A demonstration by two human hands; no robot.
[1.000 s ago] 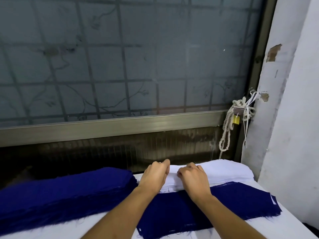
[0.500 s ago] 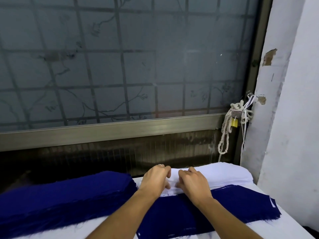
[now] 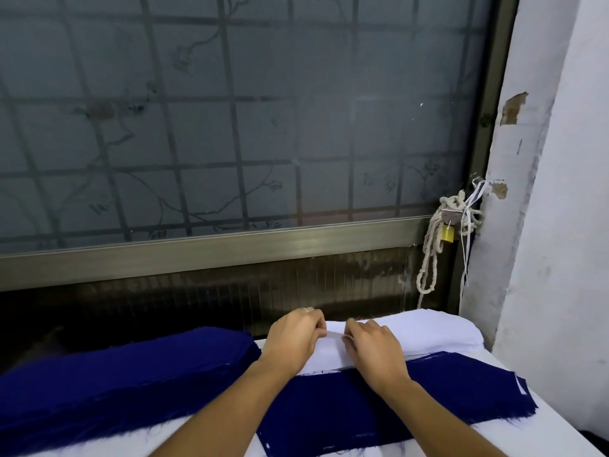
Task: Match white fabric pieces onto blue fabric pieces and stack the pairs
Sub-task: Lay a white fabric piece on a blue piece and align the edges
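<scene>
A stack of white fabric pieces (image 3: 425, 334) lies at the back of the white table (image 3: 547, 437), near the window. My left hand (image 3: 291, 339) and my right hand (image 3: 374, 349) rest side by side on its left part, fingers curled and pinching the top white piece at its near edge. A single dark blue fabric piece (image 3: 395, 407) lies flat in front of the white stack, under my right wrist. A thick stack of blue fabric pieces (image 3: 115, 380) sits to the left.
A frosted window with a metal frame (image 3: 230, 252) stands right behind the table. A white wall (image 3: 560, 258) closes the right side. A knotted rope with a yellow padlock (image 3: 446, 234) hangs at the frame's corner.
Both hands have stayed on the white stack, fingers working closer together at the top piece's edge. The camera view has shifted slightly.
</scene>
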